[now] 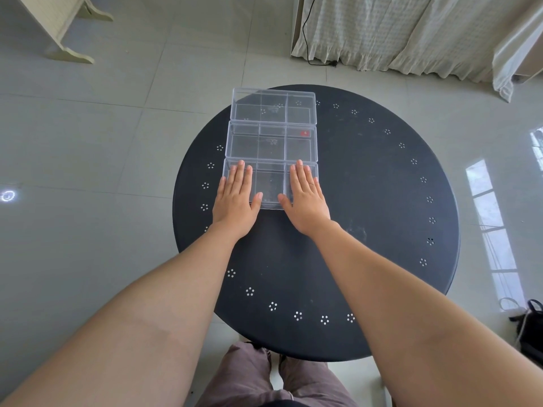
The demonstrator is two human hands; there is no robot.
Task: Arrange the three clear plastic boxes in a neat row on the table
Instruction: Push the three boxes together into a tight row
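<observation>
Three clear plastic boxes with inner dividers lie edge to edge in a line running away from me on the round black table. The far box reaches the table's back edge. The middle box has a small red mark at its right. The near box lies under both my hands. My left hand rests flat, fingers extended, on its left part. My right hand rests flat on its right part. Neither hand grips anything.
The table has a ring of small hole clusters near its rim. Grey floor tiles surround it. A white furniture leg stands far left, curtains with a black cable hang at the back, and a dark bag sits at the right.
</observation>
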